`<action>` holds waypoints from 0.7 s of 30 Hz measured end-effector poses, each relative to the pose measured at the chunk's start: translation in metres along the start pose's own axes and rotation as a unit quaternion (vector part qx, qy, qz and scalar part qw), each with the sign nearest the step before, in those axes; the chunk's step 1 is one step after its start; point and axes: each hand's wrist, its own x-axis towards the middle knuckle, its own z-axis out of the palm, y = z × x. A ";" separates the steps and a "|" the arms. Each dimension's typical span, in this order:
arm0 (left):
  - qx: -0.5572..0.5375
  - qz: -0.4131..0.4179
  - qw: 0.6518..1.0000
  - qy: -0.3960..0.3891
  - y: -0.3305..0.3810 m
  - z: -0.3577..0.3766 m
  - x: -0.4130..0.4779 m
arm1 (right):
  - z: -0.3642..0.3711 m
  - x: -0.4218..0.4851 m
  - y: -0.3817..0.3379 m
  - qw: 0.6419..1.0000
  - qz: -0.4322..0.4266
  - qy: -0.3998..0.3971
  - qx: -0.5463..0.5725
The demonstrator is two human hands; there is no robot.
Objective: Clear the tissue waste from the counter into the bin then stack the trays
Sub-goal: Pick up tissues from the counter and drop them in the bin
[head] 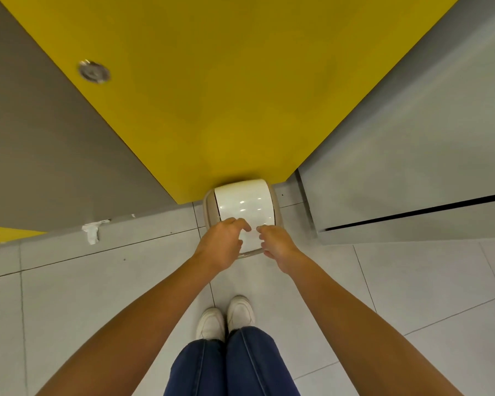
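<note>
A small beige bin (pixel 210 207) with a glossy white swing lid (pixel 243 202) stands on the tiled floor against a yellow panel (pixel 212 81). Both my hands hover over the near edge of the lid, fingertips almost meeting. My left hand (pixel 222 242) has its fingers curled down onto the lid. My right hand (pixel 277 244) is beside it, fingers bent and apart. No tissue shows in either hand, though white paper would be hard to tell from the white lid. No counter or trays are in view.
A grey wall (pixel 40 152) with a round metal fitting (pixel 94 71) is on the left; a white crumpled scrap (pixel 92 232) sits at its base. A grey cabinet (pixel 412 167) with a dark gap stands on the right. My white shoes (pixel 226 320) stand just behind the bin.
</note>
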 end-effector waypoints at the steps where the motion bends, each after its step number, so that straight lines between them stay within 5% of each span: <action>1: -0.030 -0.014 0.999 0.016 0.008 -0.013 -0.010 | -0.004 -0.016 -0.007 1.000 -0.007 0.000 -0.006; 10: -0.158 -0.056 0.981 0.096 0.086 -0.151 -0.093 | -0.047 -0.172 -0.086 0.986 -0.150 0.016 -0.078; 21: -0.165 -0.033 0.956 0.238 0.148 -0.301 -0.179 | -0.070 -0.324 -0.183 0.909 -0.392 0.038 -0.133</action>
